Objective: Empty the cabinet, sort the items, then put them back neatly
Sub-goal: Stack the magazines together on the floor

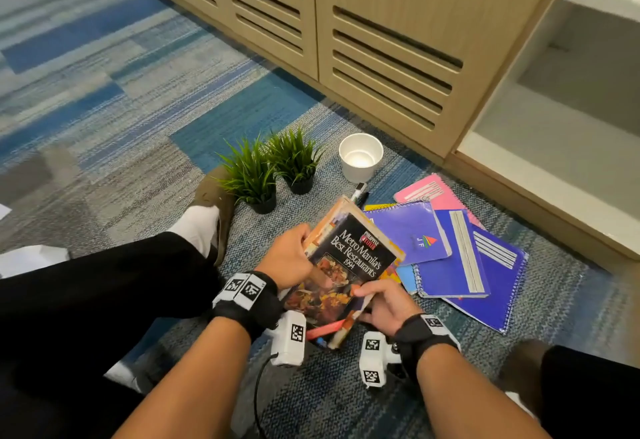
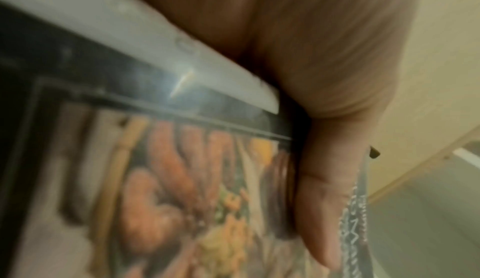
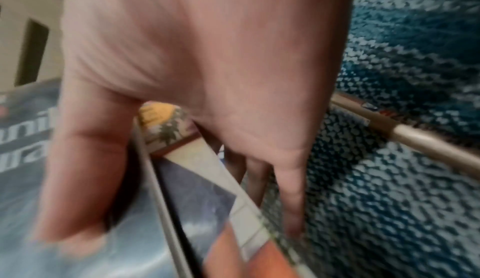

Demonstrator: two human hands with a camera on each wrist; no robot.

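Both hands clamped on a small stack of books (image 1: 346, 265), topped by a restaurant guide: left hand (image 1: 289, 258) curled over the near-left long edge, right hand (image 1: 388, 303) pinching the near-right corner, thumb on the cover. Long axis running from near to far-right, toward the open cabinet (image 1: 554, 120) at far right, so nearer the right hand. Spread on the carpet (image 1: 121, 92): spiral notebooks (image 1: 460, 248) just right of the stack, two potted plants (image 1: 270, 168) and a white cup (image 1: 360, 158) beyond. Shelves apparently bare.

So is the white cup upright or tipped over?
Upright. The cup stands on the carpet with its round mouth facing up; its inside looks empty.
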